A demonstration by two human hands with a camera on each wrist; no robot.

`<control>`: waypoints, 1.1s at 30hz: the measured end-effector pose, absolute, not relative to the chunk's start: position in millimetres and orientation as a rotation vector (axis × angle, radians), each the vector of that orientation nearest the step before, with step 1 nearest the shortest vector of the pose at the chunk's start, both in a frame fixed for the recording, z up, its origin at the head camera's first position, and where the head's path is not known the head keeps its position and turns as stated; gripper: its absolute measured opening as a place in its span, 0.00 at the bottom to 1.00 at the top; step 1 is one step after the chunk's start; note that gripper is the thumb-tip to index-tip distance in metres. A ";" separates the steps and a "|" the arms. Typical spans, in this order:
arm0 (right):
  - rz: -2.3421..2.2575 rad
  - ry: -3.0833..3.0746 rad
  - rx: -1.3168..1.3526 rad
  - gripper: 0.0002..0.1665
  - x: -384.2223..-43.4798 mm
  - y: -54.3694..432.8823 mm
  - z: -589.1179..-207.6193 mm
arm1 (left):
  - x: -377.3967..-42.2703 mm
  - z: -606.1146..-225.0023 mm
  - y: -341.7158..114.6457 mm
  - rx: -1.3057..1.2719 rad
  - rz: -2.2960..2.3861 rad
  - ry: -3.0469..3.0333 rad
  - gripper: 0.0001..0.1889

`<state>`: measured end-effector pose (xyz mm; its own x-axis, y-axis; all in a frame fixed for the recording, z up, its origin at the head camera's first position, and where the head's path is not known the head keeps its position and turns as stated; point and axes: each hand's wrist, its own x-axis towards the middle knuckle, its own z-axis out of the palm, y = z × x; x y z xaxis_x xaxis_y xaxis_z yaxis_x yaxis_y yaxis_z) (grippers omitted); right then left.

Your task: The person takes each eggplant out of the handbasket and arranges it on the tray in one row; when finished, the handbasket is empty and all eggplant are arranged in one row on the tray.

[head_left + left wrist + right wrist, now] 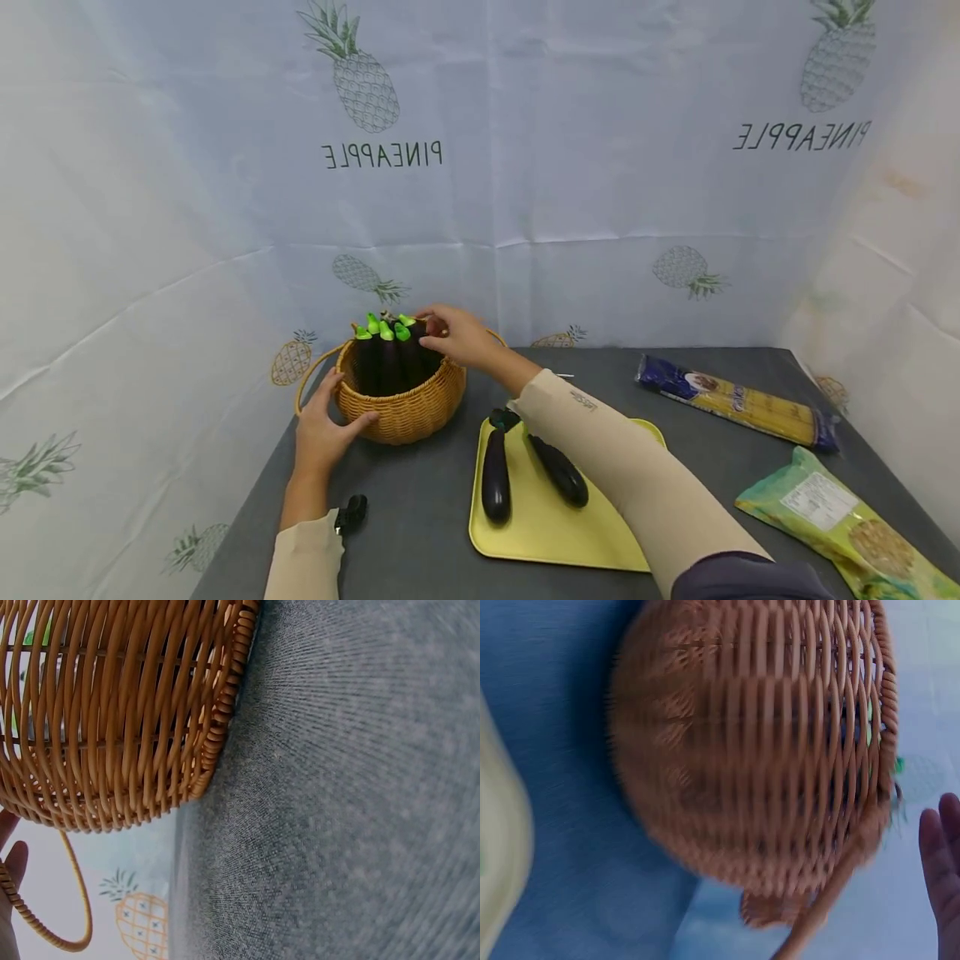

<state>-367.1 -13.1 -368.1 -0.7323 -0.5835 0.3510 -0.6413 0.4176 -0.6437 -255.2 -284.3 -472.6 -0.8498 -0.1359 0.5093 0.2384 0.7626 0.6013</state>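
Note:
A round wicker basket (401, 412) stands at the back left of the table, holding several dark eggplants (388, 358) upright, with bright green caps at the top. My left hand (324, 433) rests against the basket's left side, thumb spread along the front. In the left wrist view, its fingers (15, 862) lie beside the rim and the looped handle (81, 900). Over the basket's right rim reaches my right hand (461, 337), its fingertips beside the eggplants. The right wrist view shows its fingers (936, 855) fairly straight, just off the rim, with nothing visibly held.
A yellow tray (540, 542) lies right of the basket, bearing two eggplants (496, 479); my right forearm crosses above it. Farther right are a pasta packet (731, 400) and a green-yellow bag (847, 521). A printed pineapple curtain (570, 200) hangs behind the table.

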 end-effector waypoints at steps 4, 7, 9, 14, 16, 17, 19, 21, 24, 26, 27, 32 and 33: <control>0.986 -2.616 1.178 0.28 -383.4 -45.9 -366.8 | -254.6 -475.0 -283.5 -0.081 -0.920 -2.405 0.48; 0.868 -2.667 1.144 0.30 -390.2 -60.1 -373.0 | -252.6 -476.8 -282.4 -0.090 -0.921 -2.402 0.48; 0.840 -2.696 1.099 0.31 -393.5 -65.8 -376.7 | -252.1 -476.5 -281.7 -0.099 -0.923 -2.394 0.48; 0.785 -2.738 1.034 0.32 -398.4 -72.4 -381.8 | -252.9 -473.4 -281.1 -0.111 -0.921 -2.372 0.47; 0.745 -2.758 1.021 0.31 -399.4 -73.3 -383.1 | -253.5 -472.8 -281.9 -0.114 -0.916 -2.372 0.47; 0.725 -2.766 1.015 0.30 -400.1 -73.8 -384.1 | -253.5 -472.5 -282.1 -0.114 -0.913 -2.373 0.47; 0.709 -2.774 1.016 0.27 -400.1 -73.6 -386.2 | -253.6 -473.4 -283.4 -0.113 -0.908 -2.381 0.47; 0.730 -2.773 1.026 0.25 -398.8 -73.1 -387.8 | -252.7 -474.3 -283.9 -0.110 -0.906 -2.385 0.47; 0.759 -2.767 1.057 0.23 -396.3 -72.1 -389.2 | -252.1 -475.4 -284.5 -0.105 -0.910 -2.387 0.47; 0.787 -2.779 1.063 0.23 -394.4 -71.0 -388.2 | -252.0 -475.9 -284.7 -0.108 -0.913 -2.382 0.47; 0.802 -2.784 1.067 0.23 -393.5 -69.7 -386.7 | -252.1 -475.9 -284.5 -0.106 -0.914 -2.381 0.47; 1.003 -2.729 1.049 0.25 -391.3 -57.5 -370.5 | -253.3 -474.1 -283.5 -0.099 -0.914 -2.384 0.47; 1.063 -2.697 1.046 0.25 -391.3 -53.9 -366.7 | -253.8 -473.4 -283.4 -0.101 -0.915 -2.383 0.47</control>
<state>-391.3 -53.9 -366.7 -0.7679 -0.5732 0.2858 -0.6141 0.5320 -0.5830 -253.8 -283.4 -473.4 -0.8296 -0.1309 0.5428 0.2663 0.7617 0.5906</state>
